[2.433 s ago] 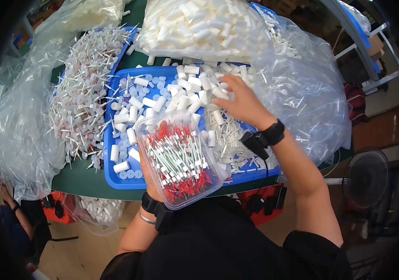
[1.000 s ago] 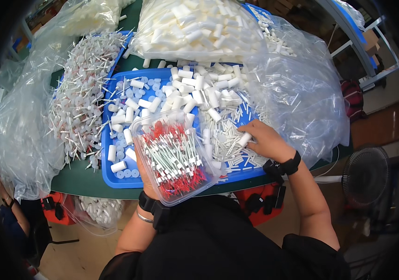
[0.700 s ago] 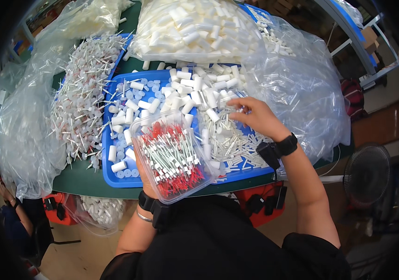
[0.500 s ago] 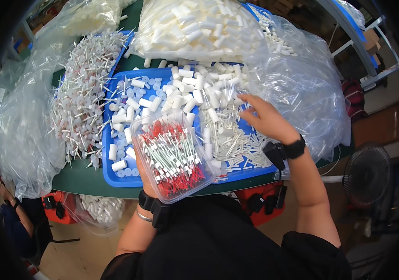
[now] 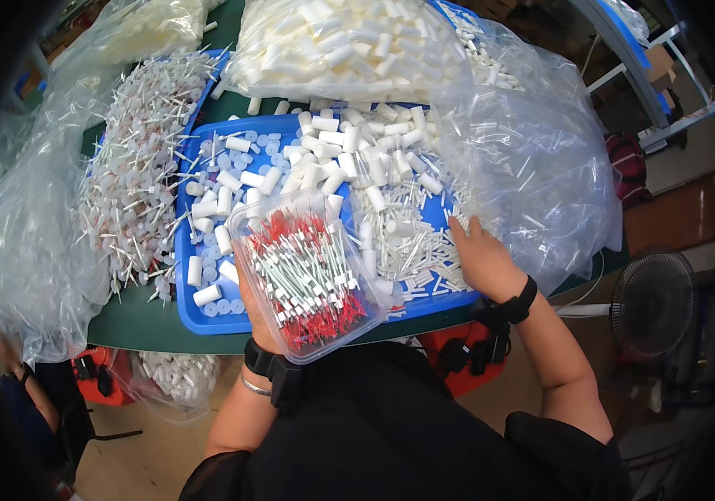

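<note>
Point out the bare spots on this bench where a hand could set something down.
Bare green table shows only along the near edge, left of the blue tray, below the bagged stick parts. The tray and the rest are crowded with white caps, tubes and bags.

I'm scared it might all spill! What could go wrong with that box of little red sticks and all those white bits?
The left hand holds the clear box of red-tipped sticks tilted over the blue tray's front edge, so sticks might slide out. The right hand rests on loose white sticks near the tray's edge and could push some off. The tray also sits close to the green table's edge.
</note>
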The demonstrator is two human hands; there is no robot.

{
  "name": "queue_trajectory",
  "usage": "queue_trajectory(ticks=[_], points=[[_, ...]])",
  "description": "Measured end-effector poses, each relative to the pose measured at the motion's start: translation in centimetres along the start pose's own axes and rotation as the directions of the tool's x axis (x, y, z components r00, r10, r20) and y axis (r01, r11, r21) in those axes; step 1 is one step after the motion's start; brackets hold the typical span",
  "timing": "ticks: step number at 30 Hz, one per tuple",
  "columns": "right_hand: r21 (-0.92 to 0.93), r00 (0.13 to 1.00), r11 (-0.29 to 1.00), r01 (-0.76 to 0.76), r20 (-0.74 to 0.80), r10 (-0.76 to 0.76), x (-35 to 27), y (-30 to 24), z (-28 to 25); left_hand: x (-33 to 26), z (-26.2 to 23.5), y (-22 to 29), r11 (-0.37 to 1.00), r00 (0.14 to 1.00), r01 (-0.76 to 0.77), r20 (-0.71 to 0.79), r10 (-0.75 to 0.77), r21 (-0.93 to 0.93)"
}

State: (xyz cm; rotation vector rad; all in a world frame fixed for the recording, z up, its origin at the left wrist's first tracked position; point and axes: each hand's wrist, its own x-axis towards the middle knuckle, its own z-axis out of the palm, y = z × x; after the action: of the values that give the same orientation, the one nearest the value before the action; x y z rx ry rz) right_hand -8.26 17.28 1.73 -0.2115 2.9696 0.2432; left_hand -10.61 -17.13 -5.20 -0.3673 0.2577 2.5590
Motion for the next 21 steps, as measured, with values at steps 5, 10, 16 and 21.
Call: queue_trajectory(ticks=[5, 10, 16, 21], points=[[0.218, 0.998, 0.975, 0.038, 0.039, -0.048, -0.5, -1.9, -0.8, -0.2, 2.6, -0.4, 0.996, 0.993, -0.081, 0.094, 0.078, 0.031], [0.458, 0.991, 0.883, 0.098, 0.04, -0.131, -0.6, -5.3, -2.6, -0.2, 3.5, -0.5, 0.998, 0.99, -0.065, 0.122, 0.067, -0.016], [0.284, 0.967, 0.924, 0.256, -0.069, -0.246, -0.9, -6.8, -4.6, -0.1, 3.5, -0.5, 0.998, 0.993, -0.059, 0.103, 0.059, -0.004], [0.129, 0.922, 0.923, 0.361, -0.199, -0.333, 0.1, -6.9, -2.0, 0.1, 3.5, -0.5, 0.999, 0.994, -0.05, 0.094, 0.05, -0.004]])
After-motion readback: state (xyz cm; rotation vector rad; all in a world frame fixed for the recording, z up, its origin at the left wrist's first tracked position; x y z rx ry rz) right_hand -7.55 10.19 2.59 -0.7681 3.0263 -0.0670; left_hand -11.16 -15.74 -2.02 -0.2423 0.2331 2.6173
